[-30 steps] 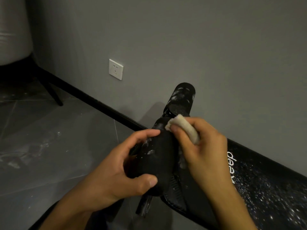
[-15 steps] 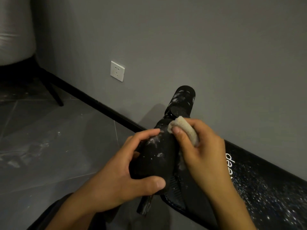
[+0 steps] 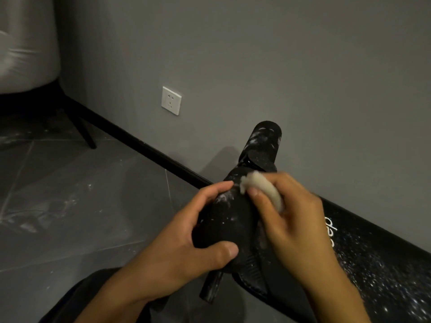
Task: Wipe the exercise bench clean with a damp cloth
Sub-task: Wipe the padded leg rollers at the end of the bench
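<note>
The black exercise bench [image 3: 377,259] runs along the wall at lower right, speckled with white dust. At its near end two black foam rollers stick out. My left hand [image 3: 184,248] grips the nearer foam roller [image 3: 228,220], thumb in front and fingers curled over its far side. My right hand [image 3: 291,220] holds a small white cloth [image 3: 263,190] and presses it against the top of that roller. White smears show on the roller below the cloth. The farther foam roller [image 3: 263,143] stands behind, also dusty.
A grey wall with a white power socket [image 3: 171,100] and a black skirting board lies behind the bench. Grey floor tiles [image 3: 70,206] with white dust marks spread to the left. A chair with black legs [image 3: 84,131] stands at far left.
My right hand has slid the cloth slightly up and leftward along the roller's top. My left hand keeps its grip on the roller. The view has shifted a little.
</note>
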Available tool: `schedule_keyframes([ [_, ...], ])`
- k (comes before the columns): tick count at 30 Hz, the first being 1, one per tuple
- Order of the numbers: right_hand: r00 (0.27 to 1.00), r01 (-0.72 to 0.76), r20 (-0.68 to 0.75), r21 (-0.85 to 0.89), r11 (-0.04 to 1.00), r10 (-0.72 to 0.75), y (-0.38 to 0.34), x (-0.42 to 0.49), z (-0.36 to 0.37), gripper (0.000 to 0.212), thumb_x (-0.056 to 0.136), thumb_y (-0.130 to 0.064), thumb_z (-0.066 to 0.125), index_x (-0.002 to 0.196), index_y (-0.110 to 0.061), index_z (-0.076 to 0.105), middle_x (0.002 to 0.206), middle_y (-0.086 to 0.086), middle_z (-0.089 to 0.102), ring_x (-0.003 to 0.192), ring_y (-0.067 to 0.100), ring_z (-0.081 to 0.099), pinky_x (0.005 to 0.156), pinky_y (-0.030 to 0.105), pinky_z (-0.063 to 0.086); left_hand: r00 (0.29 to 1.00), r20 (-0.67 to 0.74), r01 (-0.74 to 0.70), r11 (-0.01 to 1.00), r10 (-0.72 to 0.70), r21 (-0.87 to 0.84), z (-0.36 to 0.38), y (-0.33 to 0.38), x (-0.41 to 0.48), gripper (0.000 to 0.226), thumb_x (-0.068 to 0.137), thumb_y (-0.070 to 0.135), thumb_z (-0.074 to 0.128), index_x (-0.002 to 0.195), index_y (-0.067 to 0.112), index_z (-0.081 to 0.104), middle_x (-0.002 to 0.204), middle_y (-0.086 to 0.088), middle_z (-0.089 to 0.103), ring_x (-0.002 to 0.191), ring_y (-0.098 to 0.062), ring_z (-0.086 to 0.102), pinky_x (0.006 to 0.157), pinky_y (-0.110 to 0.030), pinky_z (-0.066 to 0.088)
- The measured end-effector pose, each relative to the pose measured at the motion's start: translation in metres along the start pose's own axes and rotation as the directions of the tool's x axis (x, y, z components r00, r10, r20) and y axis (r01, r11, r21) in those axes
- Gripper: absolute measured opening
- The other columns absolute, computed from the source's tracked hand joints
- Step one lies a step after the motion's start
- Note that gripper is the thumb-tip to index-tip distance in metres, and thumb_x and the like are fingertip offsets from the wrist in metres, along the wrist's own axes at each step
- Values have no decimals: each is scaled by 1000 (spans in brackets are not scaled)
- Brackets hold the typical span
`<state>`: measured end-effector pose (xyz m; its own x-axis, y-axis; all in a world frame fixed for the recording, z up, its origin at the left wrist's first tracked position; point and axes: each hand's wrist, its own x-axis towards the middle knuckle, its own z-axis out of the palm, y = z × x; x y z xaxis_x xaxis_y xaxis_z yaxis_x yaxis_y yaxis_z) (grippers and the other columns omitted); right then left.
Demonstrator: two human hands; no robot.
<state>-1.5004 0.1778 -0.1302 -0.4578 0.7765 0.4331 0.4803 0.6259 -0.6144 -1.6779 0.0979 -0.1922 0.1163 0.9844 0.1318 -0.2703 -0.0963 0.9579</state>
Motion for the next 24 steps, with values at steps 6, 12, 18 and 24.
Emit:
schedule_keyframes([
  [6, 983, 78, 153, 169, 982, -105, -14, -14, -6, 12, 92, -19, 73, 101, -26, 75, 97, -7, 71, 90, 15, 70, 72, 30, 55, 1000, 25, -15, 1000, 15, 12, -1, -1, 2, 79, 74, 26, 80, 143, 44, 49, 140, 12, 59, 129, -19, 61, 97, -30, 56],
  [12, 998, 33, 54, 35, 999, -35, -13, -11, -1, 13, 95, -19, 68, 104, -28, 72, 98, -12, 68, 91, 9, 67, 71, 22, 52, 999, 50, -11, 1000, 11, 1, -5, -2, 4, 79, 73, 26, 82, 142, 46, 49, 141, 12, 57, 131, -19, 60, 97, -33, 57],
  [18, 965, 99, 225, 152, 983, -132, -19, -14, -12, 15, 89, -16, 76, 101, -25, 76, 96, -8, 70, 89, 13, 69, 70, 19, 50, 998, 59, -30, 999, 29, 12, -6, -4, 4, 81, 75, 25, 81, 145, 43, 46, 145, 11, 55, 134, -16, 57, 102, -29, 52],
  [24, 998, -20, -53, -42, 999, 18, -9, -8, 0, 12, 93, -22, 70, 104, -27, 73, 94, -11, 68, 88, 12, 67, 71, 32, 53, 998, 56, -26, 1000, 25, 10, -6, -3, 4, 81, 72, 30, 82, 143, 49, 47, 142, 20, 54, 132, -11, 58, 97, -28, 56],
])
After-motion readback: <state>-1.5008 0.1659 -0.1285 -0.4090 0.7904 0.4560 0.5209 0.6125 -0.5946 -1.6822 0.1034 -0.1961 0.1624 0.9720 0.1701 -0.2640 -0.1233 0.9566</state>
